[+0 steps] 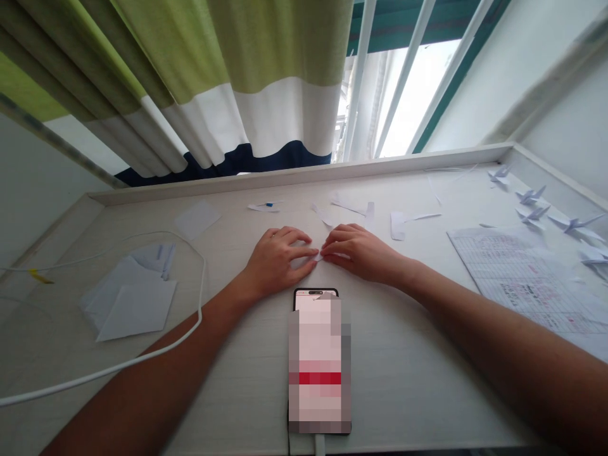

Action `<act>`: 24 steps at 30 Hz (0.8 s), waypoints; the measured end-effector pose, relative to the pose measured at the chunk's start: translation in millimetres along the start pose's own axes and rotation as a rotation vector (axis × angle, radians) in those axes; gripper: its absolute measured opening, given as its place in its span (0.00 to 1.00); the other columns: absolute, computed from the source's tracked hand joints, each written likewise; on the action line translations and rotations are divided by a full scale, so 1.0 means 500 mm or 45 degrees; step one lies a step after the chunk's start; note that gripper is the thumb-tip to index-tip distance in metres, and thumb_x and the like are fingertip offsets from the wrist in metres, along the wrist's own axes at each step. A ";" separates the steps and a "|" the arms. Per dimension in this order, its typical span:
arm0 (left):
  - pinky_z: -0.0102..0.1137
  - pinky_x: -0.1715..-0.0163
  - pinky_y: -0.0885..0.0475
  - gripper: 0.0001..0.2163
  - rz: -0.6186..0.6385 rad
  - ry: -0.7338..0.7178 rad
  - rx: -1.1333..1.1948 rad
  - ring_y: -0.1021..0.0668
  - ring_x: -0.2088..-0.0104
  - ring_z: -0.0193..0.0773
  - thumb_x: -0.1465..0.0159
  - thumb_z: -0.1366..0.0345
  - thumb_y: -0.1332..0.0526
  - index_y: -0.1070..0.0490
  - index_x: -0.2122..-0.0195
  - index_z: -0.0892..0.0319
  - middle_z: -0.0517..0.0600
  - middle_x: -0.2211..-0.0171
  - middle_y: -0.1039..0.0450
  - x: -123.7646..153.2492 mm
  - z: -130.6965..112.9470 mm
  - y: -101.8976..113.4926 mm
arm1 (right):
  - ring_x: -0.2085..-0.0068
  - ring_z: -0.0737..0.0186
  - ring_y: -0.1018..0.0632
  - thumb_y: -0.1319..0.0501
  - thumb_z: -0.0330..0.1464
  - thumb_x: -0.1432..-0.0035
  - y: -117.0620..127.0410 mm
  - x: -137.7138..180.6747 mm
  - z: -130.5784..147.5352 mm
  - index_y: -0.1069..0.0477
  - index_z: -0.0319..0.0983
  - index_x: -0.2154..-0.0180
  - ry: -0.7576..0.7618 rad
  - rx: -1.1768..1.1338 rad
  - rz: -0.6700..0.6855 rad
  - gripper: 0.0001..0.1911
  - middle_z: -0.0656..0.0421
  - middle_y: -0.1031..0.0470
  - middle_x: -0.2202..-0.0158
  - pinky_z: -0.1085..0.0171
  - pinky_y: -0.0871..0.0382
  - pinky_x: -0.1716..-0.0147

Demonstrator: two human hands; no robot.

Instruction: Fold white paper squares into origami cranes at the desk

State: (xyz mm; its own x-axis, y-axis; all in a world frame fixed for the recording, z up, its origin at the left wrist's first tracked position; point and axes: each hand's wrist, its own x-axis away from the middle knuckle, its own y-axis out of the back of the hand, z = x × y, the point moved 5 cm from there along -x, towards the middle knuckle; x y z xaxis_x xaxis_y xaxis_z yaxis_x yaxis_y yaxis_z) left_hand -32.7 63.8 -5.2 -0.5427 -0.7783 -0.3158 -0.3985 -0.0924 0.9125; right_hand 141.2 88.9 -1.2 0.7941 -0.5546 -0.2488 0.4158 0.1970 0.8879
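Observation:
Near the middle of the white desk, my left hand (pixel 280 261) and my right hand (pixel 361 253) meet fingertip to fingertip. Between them is a small piece of white paper (pixel 320 258), pinched by both hands and mostly hidden by the fingers. How it is folded cannot be made out. Just below the hands lies a phone (pixel 319 354) with its screen lit and partly blurred. Thin paper strips (pixel 323 216) and a paper scrap (pixel 398 226) lie just beyond my fingers.
Folded paper cranes (pixel 531 196) stand along the right side, above a written sheet (pixel 517 278). Stacked white papers (pixel 137 310) lie at left, with a white cable (pixel 203 278) looping over my left forearm. A raised ledge (pixel 294 178) edges the desk below the curtain (pixel 285 76).

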 end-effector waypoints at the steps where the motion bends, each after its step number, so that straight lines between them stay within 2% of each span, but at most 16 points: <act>1: 0.44 0.48 0.33 0.09 -0.005 -0.009 -0.006 0.21 0.45 0.47 0.32 0.61 0.37 0.17 0.54 0.48 0.50 0.49 0.19 0.001 0.001 -0.001 | 0.56 0.52 0.21 0.39 0.32 0.29 -0.003 0.000 0.001 0.17 0.39 0.58 0.008 0.022 0.000 0.11 0.51 0.17 0.59 0.51 0.29 0.49; 4: 0.44 0.47 0.33 0.11 -0.024 -0.033 -0.013 0.22 0.45 0.47 0.33 0.67 0.38 0.17 0.54 0.51 0.51 0.49 0.19 0.002 0.004 -0.003 | 0.56 0.52 0.22 0.41 0.33 0.27 -0.010 0.002 0.005 0.17 0.38 0.57 0.023 0.055 0.004 0.13 0.50 0.18 0.59 0.51 0.29 0.49; 8: 0.44 0.44 0.35 0.10 -0.014 -0.057 0.034 0.23 0.44 0.47 0.34 0.70 0.39 0.18 0.57 0.52 0.50 0.50 0.17 0.002 0.005 -0.004 | 0.48 0.49 0.23 0.40 0.32 0.28 -0.009 0.004 0.007 0.17 0.42 0.56 0.030 0.041 -0.056 0.12 0.51 0.18 0.52 0.49 0.31 0.45; 11: 0.44 0.43 0.35 0.11 0.022 -0.074 0.074 0.22 0.45 0.46 0.34 0.71 0.39 0.19 0.56 0.53 0.50 0.52 0.17 0.000 0.001 -0.004 | 0.48 0.51 0.22 0.41 0.33 0.27 -0.009 0.005 0.004 0.17 0.42 0.56 0.037 -0.008 -0.071 0.12 0.53 0.17 0.51 0.50 0.32 0.44; 14: 0.43 0.45 0.35 0.08 0.020 -0.056 0.104 0.22 0.48 0.46 0.32 0.67 0.38 0.19 0.57 0.54 0.51 0.53 0.17 -0.001 0.000 -0.003 | 0.52 0.53 0.21 0.41 0.34 0.27 -0.011 0.004 0.001 0.17 0.41 0.56 0.019 -0.028 -0.063 0.12 0.53 0.16 0.55 0.52 0.31 0.47; 17: 0.43 0.47 0.34 0.08 -0.002 -0.033 0.145 0.22 0.49 0.45 0.29 0.61 0.37 0.18 0.59 0.53 0.50 0.55 0.16 -0.002 0.006 -0.006 | 0.52 0.53 0.21 0.41 0.34 0.27 -0.012 0.002 0.001 0.18 0.41 0.56 0.000 -0.026 -0.052 0.12 0.53 0.16 0.56 0.53 0.32 0.48; 24: 0.40 0.49 0.33 0.10 -0.047 -0.005 0.240 0.22 0.52 0.43 0.27 0.61 0.39 0.18 0.60 0.53 0.50 0.56 0.16 -0.004 0.017 -0.014 | 0.55 0.53 0.23 0.43 0.32 0.26 -0.016 -0.002 0.009 0.19 0.38 0.56 -0.040 0.014 -0.035 0.13 0.51 0.18 0.57 0.54 0.31 0.50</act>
State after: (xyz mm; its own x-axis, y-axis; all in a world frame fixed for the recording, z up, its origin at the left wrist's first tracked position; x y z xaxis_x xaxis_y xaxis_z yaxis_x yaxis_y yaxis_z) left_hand -34.9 71.3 -13.3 -0.5279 -0.7739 -0.3499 -0.5496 -0.0029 0.8354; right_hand 135.0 83.9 -6.5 0.7680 -0.5849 -0.2608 0.4319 0.1723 0.8853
